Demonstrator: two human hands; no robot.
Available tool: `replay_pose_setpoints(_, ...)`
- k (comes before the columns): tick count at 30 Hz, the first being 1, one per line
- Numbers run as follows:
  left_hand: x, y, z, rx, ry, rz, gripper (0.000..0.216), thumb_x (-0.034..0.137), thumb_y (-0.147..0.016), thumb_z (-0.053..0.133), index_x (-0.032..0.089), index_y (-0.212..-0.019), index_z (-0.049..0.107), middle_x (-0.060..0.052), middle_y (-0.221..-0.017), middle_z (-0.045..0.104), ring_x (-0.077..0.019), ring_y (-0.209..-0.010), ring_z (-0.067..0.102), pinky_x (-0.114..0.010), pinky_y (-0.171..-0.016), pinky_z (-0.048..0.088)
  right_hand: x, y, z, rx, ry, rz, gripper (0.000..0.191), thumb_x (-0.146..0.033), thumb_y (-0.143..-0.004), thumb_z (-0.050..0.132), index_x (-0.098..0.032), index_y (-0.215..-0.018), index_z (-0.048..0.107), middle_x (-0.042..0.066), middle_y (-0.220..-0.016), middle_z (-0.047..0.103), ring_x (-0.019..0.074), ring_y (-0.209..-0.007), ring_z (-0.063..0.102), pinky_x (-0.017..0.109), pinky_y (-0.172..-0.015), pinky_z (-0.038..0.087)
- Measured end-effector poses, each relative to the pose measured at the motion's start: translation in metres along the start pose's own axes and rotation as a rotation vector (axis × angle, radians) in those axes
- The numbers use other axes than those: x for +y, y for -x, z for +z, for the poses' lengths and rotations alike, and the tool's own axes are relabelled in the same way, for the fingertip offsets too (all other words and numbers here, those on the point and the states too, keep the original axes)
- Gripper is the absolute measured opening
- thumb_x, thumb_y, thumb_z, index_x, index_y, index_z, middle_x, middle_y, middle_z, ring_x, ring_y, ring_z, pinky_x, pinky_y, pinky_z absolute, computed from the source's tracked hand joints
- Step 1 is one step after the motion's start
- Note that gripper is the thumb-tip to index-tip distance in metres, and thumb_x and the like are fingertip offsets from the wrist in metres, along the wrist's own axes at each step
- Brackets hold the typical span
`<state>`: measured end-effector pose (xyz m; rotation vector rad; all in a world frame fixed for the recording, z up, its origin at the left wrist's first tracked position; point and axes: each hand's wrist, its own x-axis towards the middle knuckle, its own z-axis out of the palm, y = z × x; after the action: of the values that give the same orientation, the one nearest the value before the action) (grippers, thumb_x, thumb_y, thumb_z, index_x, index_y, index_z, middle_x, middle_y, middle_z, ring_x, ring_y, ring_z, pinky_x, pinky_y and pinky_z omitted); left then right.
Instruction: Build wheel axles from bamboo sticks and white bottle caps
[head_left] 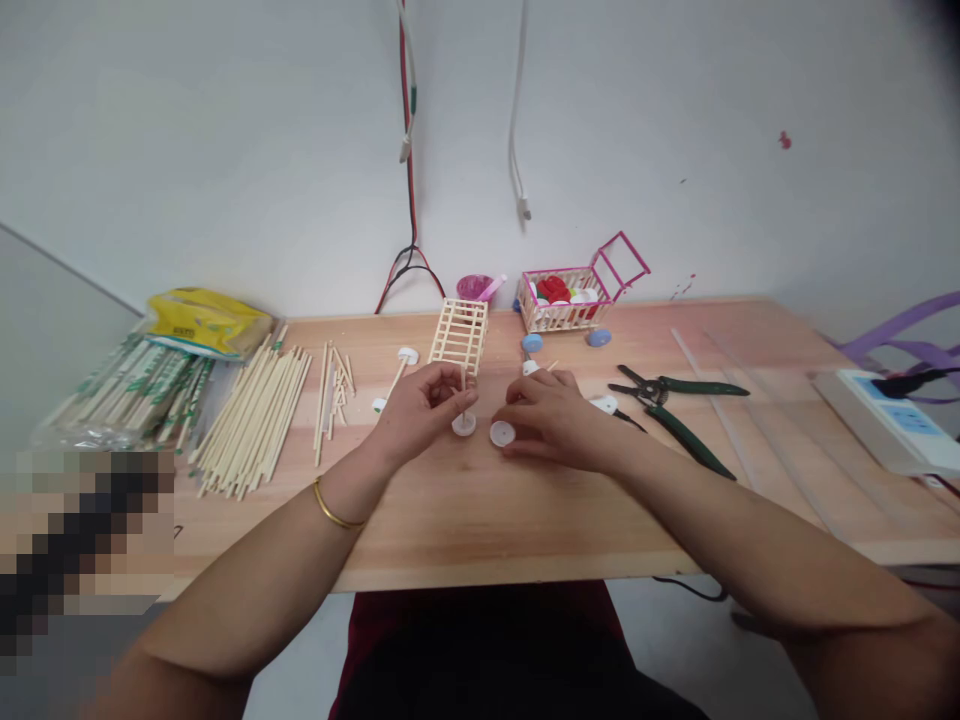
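Observation:
My left hand (429, 405) pinches a thin wooden stick (463, 388), which stands upright with its lower end in a white bottle cap (464, 427). At the fingertips of my right hand (553, 415) is a second white bottle cap (502, 433), its hollow side facing up toward me. Just beyond my left hand stands a small frame of glued sticks (459, 335). Left of it lies a stick with white caps on its ends (397, 378). My right hand partly hides a white tool (604, 404) with a black cord, probably a glue gun.
Stick bundles (251, 420) and a yellow packet (210, 322) lie at left. A small stick cart (559, 300) holding caps stands at the back, beside a purple bowl (475, 288). Green-handled pliers (660, 390), clear strips (712, 400) and a power strip (885, 415) are at right.

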<state>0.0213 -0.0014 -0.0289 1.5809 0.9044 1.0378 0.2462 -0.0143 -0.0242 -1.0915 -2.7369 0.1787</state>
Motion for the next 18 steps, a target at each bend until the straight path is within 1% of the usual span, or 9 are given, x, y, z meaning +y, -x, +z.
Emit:
replay_pose_setpoints(5, -0.001, 0.0, 0.001, 0.027, -0.066, 0.031, 0.022, 0.035, -0.079, 0.065, 0.015, -0.089, 0.06, 0.0, -0.073, 0.056, -0.0082, -0.059, 0.048, -0.021, -0.054, 0.037, 0.0, 0.0, -0.003, -0.006, -0.018, 0.029, 0.04, -0.052, -0.076, 0.067, -0.026, -0.107, 0.067, 0.01, -0.108, 0.06, 0.0284, -0.102, 0.048, 0.042, -0.083, 0.029)
replay_pose_setpoints(7, 0.0, 0.001, 0.0, 0.118, -0.153, 0.085, 0.025, 0.035, -0.079, 0.065, 0.016, -0.093, 0.059, 0.0, -0.074, 0.056, -0.008, -0.057, 0.047, -0.021, -0.053, 0.038, 0.005, 0.003, -0.01, 0.038, -0.04, 0.039, 0.04, -0.048, -0.077, 0.068, -0.025, -0.109, 0.066, 0.011, -0.11, 0.06, 0.0285, -0.103, 0.049, 0.041, -0.083, 0.032)
replay_pose_setpoints(10, 0.008, 0.006, 0.0, 0.37, -0.378, 0.306, 0.024, 0.03, -0.078, 0.067, 0.017, -0.096, 0.057, 0.0, -0.077, 0.055, -0.0081, -0.057, 0.045, -0.022, -0.054, 0.039, 0.018, 0.011, -0.029, 0.155, -0.082, 0.101, 0.031, -0.038, -0.083, 0.061, -0.022, -0.11, 0.064, 0.01, -0.11, 0.062, 0.0256, -0.102, 0.054, 0.037, -0.082, 0.037)
replay_pose_setpoints(11, 0.012, 0.009, 0.001, 0.436, -0.466, 0.413, 0.021, 0.027, -0.077, 0.068, 0.017, -0.093, 0.057, 0.001, -0.074, 0.053, -0.0084, -0.058, 0.045, -0.022, -0.056, 0.039, 0.023, 0.014, -0.036, 0.191, -0.094, 0.154, 0.029, -0.037, -0.085, 0.059, -0.021, -0.109, 0.064, 0.009, -0.106, 0.064, 0.024, -0.098, 0.056, 0.035, -0.079, 0.04)
replay_pose_setpoints(12, 0.016, 0.012, 0.002, 0.459, -0.553, 0.516, 0.017, 0.024, -0.077, 0.068, 0.016, -0.088, 0.057, 0.002, -0.07, 0.051, -0.009, -0.059, 0.045, -0.023, -0.058, 0.04, 0.028, 0.019, -0.043, 0.2, -0.097, 0.225, 0.026, -0.036, -0.086, 0.057, -0.022, -0.106, 0.064, 0.008, -0.103, 0.065, 0.0225, -0.093, 0.058, 0.033, -0.076, 0.041)
replay_pose_setpoints(13, 0.019, 0.016, 0.005, 0.436, -0.627, 0.602, 0.014, 0.021, -0.077, 0.068, 0.017, -0.082, 0.056, 0.002, -0.068, 0.051, -0.0096, -0.06, 0.047, -0.023, -0.06, 0.041, 0.033, 0.023, -0.049, 0.189, -0.091, 0.299, 0.025, -0.038, -0.085, 0.056, -0.021, -0.102, 0.065, 0.007, -0.098, 0.066, 0.0217, -0.088, 0.059, 0.032, -0.073, 0.042)
replay_pose_setpoints(15, 0.023, 0.023, 0.013, 0.286, -0.751, 0.695, 0.009, 0.019, -0.08, 0.064, 0.017, -0.081, 0.056, -0.001, -0.072, 0.059, -0.011, -0.066, 0.055, -0.023, -0.063, 0.045, 0.041, 0.029, -0.055, 0.097, -0.059, 0.381, 0.03, -0.043, -0.08, 0.06, -0.021, -0.1, 0.065, 0.007, -0.096, 0.066, 0.0227, -0.084, 0.06, 0.032, -0.069, 0.043)
replay_pose_setpoints(17, 0.021, 0.028, 0.024, 0.125, -0.857, 0.682, 0.012, 0.023, -0.084, 0.061, 0.016, -0.093, 0.058, -0.006, -0.088, 0.066, -0.0143, -0.078, 0.062, -0.024, -0.066, 0.049, 0.046, 0.032, -0.054, -0.031, -0.039, 0.372, 0.038, -0.044, -0.074, 0.066, -0.022, -0.105, 0.064, 0.008, -0.101, 0.066, 0.0252, -0.088, 0.06, 0.034, -0.072, 0.044)
replay_pose_setpoints(18, 0.019, 0.03, 0.03, 0.085, -0.925, 0.65, 0.019, 0.027, -0.086, 0.058, 0.015, -0.101, 0.057, -0.009, -0.095, 0.067, -0.0169, -0.084, 0.064, -0.026, -0.067, 0.051, 0.046, 0.031, -0.05, -0.084, -0.036, 0.35, 0.04, -0.041, -0.072, 0.068, -0.023, -0.108, 0.064, 0.008, -0.104, 0.065, 0.0263, -0.092, 0.059, 0.035, -0.075, 0.044)
